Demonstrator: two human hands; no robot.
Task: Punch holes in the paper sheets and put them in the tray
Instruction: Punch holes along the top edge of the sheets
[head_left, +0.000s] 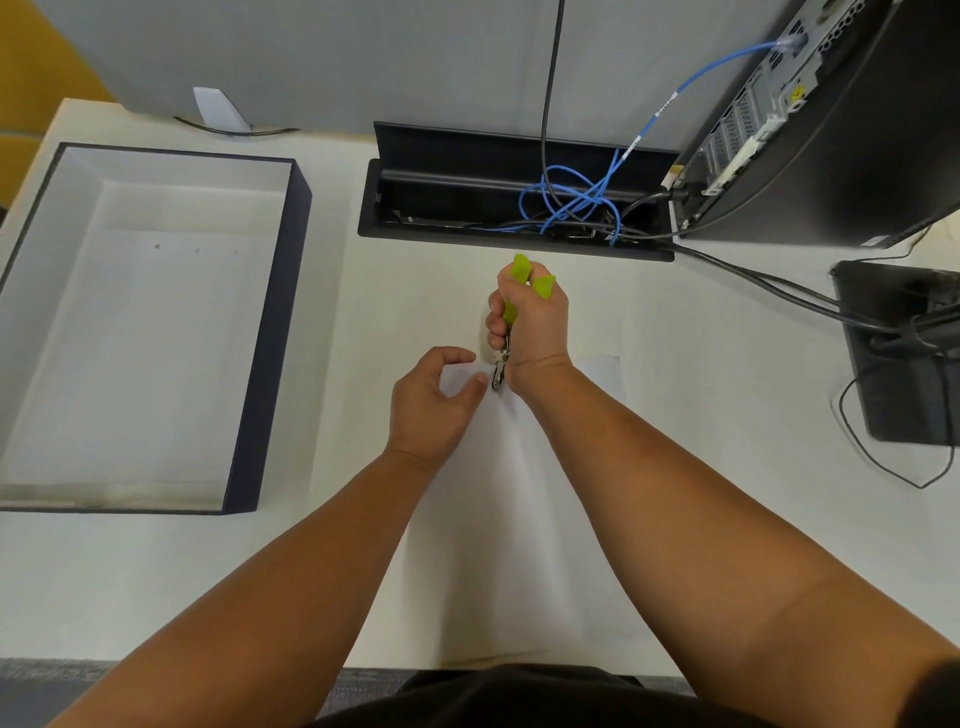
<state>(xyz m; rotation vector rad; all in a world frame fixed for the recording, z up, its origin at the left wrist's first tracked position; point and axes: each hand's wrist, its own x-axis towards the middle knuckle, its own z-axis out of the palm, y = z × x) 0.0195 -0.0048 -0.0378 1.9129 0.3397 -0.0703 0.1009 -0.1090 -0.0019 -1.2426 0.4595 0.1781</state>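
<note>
The tray (270, 332) sits at the table's (701, 519) left, with a punched sheet (156, 353) inside. The left hand (434, 402) pinches the top edge of the paper sheet (509, 519) at center. Just beside it, the right hand (530, 319) grips the green-handled hole punch (506, 322), its metal head at that edge.

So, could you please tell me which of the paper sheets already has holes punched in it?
The sheet in the tray on the left: it shows a row of small holes near its far edge. The sheet on the desk shows none.
</note>
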